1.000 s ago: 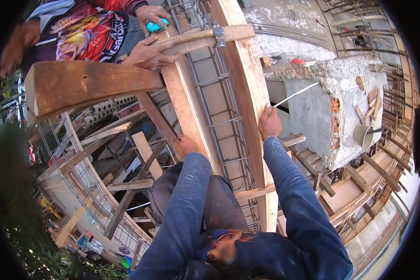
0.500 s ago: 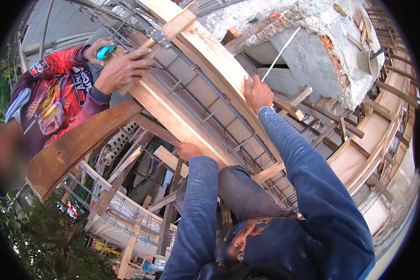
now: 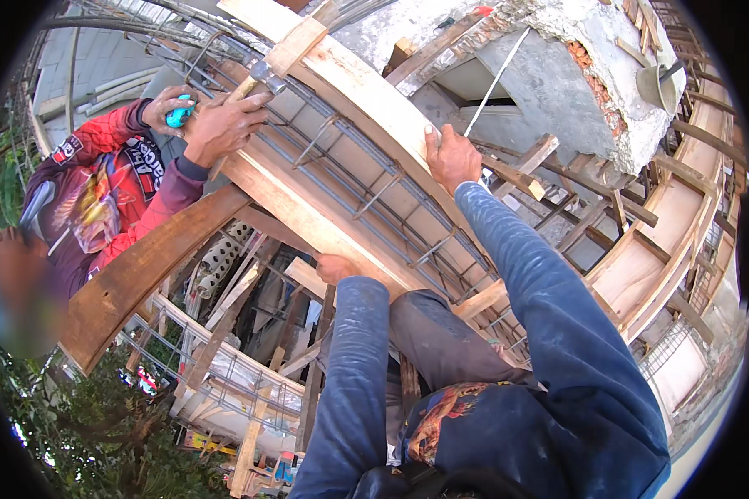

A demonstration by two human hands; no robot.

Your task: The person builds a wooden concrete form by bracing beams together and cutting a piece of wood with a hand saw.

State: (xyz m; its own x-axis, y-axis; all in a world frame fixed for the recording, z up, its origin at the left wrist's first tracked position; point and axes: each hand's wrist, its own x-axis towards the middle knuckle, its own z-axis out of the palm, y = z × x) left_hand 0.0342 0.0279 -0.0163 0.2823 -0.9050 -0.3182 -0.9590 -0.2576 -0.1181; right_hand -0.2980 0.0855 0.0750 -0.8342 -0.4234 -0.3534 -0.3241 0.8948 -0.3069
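My left hand (image 3: 334, 268) is closed on the lower edge of the near formwork plank (image 3: 283, 200). My right hand (image 3: 451, 162) grips the outer edge of the far plank (image 3: 354, 71); a thin white rod (image 3: 495, 83) rises just beside it. A cage of steel rebar (image 3: 374, 190) runs between the planks. At the upper left, a co-worker's hand (image 3: 216, 125) is at a short wooden piece with a hammer (image 3: 266, 76) on it, and their other hand holds a turquoise tape measure (image 3: 179, 116).
A brown beam (image 3: 146, 283) juts toward the lower left. A broken concrete structure (image 3: 558, 100) with exposed brick and a bucket (image 3: 651, 90) stands at upper right. Timber formwork (image 3: 670, 249) curves along the right. Open gaps among scaffolding, rebar and timber lie below, with foliage at lower left.
The whole view has swung, so the planks now run diagonally and more of the co-worker shows. My hands keep their hold on the planks.
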